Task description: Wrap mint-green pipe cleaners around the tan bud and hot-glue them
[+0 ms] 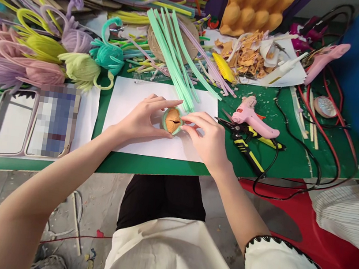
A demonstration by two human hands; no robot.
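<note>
A small tan cardboard piece (172, 121), like a cup cut from an egg carton, has a dark slit across it. Mint green pipe cleaner (164, 119) runs around its rim. My left hand (144, 118) grips it from the left, thumb below and index finger above. At the right rim, my right hand (203, 133) has thumb and index finger pinched on the green edging. Both hands are just over a white paper sheet (131, 96). Loose mint green pipe cleaners (174, 53) lie right behind them, their near ends close to my fingers.
To the right are a pink glue gun (255, 118) and yellow-black pliers (247, 150), with cables (320, 167) beyond. Pipe-cleaner swans (109, 53) crowd the left, behind a phone (52, 121). Cardboard scraps (251, 53) and an egg tray (255, 11) sit at the back.
</note>
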